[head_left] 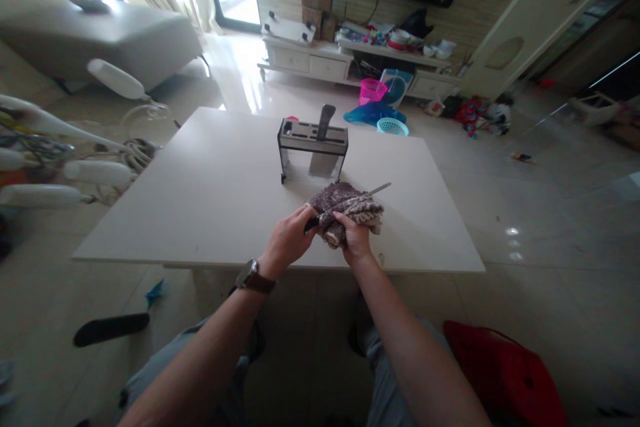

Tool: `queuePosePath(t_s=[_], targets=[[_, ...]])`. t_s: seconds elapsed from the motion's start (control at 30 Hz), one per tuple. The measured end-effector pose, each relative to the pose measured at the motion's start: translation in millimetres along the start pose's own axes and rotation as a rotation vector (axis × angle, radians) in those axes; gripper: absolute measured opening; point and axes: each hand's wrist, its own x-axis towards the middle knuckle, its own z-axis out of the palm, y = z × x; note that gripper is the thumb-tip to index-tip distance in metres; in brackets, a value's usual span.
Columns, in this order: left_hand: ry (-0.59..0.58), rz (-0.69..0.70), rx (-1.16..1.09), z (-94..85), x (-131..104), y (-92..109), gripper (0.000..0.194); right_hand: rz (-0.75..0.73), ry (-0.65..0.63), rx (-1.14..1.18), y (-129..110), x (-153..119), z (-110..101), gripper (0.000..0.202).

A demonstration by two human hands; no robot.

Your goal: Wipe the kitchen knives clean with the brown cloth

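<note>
My left hand (291, 235) is closed on the black handle of a knife (379, 189), whose thin blade points up and to the right. Around the blade's middle lies a brown and beige cloth (337, 198), and my right hand (356, 237) is wrapped round it from the right. The tip of the blade sticks out past the cloth. Just beyond my hands, a knife rack (306, 135) stands upright on the white table (200, 193), with a wide-bladed cleaver (326, 121) in its slot.
Past the table are a blue basket (393, 126), a pink basket (373, 90) and a cluttered white cabinet (327, 67). White padded arms and cables (137, 155) are at the left. A red bag (500, 373) sits on the floor at the lower right.
</note>
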Motion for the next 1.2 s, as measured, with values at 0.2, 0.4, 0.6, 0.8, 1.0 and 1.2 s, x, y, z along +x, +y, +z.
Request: queuePosePath(t_s=[0.2, 0.4, 0.6, 0.8, 1.0, 1.2], targets=[[0.016, 0.025, -0.034, 1.1, 1.5, -1.0, 0.009, -0.062, 0.051, 0.053, -10.9, 5.7, -2.2, 0.039], [0.032, 0.054, -0.053, -0.3, 2.6, -0.8, 0.014, -0.109, 0.132, 0.126, -26.0, 25.4, -11.2, 0.038], [0.022, 0.055, -0.041, -1.3, 2.8, -4.5, 0.018, -0.122, 0.277, 0.206, -46.4, 45.3, -28.8, 0.036], [-0.006, 0.067, -0.059, -5.0, 2.4, -3.4, 0.014, -0.094, 0.29, 0.182, -55.9, 62.7, -48.8, 0.024], [-0.006, 0.055, 0.0, -5.0, 0.3, -4.1, 0.013, 0.003, 0.262, 0.2, -59.0, 59.8, -48.1, 0.023], [-0.003, 0.036, 0.087, -2.1, -0.9, -4.6, 0.018, -0.026, 0.127, 0.16, -39.1, 32.3, -21.4, 0.032]])
